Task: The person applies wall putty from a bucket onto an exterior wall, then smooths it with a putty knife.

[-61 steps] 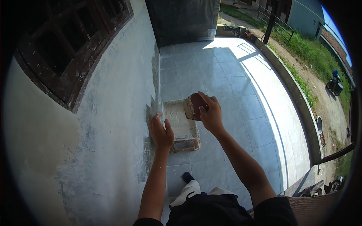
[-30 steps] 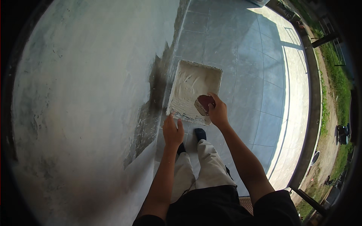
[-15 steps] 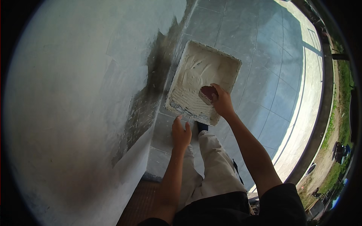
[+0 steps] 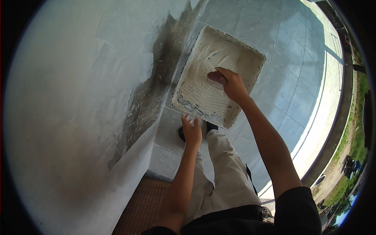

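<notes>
A square tray [image 4: 255,67], its rim crusted with dried material, lies on the floor tiles in front of me. Cream-coloured putty [image 4: 213,53] covers much of its inside, with ridged streaks toward the near end. My right hand [image 4: 235,86] reaches over the tray, fingers closed on a dark red flat scraper [image 4: 214,77] whose lower edge meets the putty. Close to the tray's near edge is my left hand [image 4: 192,131], fingers apart and holding nothing. Whether its fingertips touch the rim I cannot tell.
On the left rises a pale coated wall [image 4: 78,86], with a dark uncoated strip [image 4: 166,58] along its foot. Grey floor tiles [image 4: 291,94] run right toward a sunlit strip and a raised dark edge [image 4: 331,133]. A brown ribbed surface [image 4: 147,199] lies at lower left.
My right hand has moved the scraper forward and slightly left through the putty, away from the tray's near right side. My left hand stays near the rim; the view has shifted a little.
</notes>
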`<state>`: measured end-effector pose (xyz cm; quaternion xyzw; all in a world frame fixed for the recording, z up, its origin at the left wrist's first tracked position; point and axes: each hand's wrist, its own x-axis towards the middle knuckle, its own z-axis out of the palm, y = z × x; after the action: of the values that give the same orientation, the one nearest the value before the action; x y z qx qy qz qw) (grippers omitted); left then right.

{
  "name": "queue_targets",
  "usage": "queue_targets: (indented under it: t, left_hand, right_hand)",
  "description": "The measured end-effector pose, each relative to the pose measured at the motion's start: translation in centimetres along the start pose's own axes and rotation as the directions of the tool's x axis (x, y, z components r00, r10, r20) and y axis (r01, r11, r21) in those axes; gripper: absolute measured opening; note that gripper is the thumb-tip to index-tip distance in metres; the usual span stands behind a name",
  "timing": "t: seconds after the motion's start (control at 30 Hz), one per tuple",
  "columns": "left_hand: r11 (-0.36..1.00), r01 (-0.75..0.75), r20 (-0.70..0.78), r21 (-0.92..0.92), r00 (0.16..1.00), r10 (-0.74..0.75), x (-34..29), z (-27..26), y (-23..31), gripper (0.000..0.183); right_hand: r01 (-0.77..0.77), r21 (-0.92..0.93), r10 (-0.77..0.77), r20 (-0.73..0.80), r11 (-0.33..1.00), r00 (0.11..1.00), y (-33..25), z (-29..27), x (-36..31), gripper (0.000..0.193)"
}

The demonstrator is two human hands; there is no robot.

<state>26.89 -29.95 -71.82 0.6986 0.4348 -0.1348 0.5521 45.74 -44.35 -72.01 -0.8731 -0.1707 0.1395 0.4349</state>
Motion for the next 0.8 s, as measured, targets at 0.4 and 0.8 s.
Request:
queue_targets:
  t: [0.4, 0.8]
  left_hand:
    - [0.989, 0.076, 0.034, -0.128, 0.997, -0.073, 0.1, 0.8, 0.8, 0.074]
    - [0.991, 0.056, 0.052, -0.120, 0.997, -0.050, -0.1, 0.3, 0.6, 0.073]
  right_hand:
    - [0.001, -0.011, -0.001, -0.048, 1.000, 0.999, 0.3, 0.6, -0.6, 0.042]
    - [0.005, -0.025, -0.007, -0.082, 1.000, 0.997, 0.6, 1.2, -1.1, 0.041]
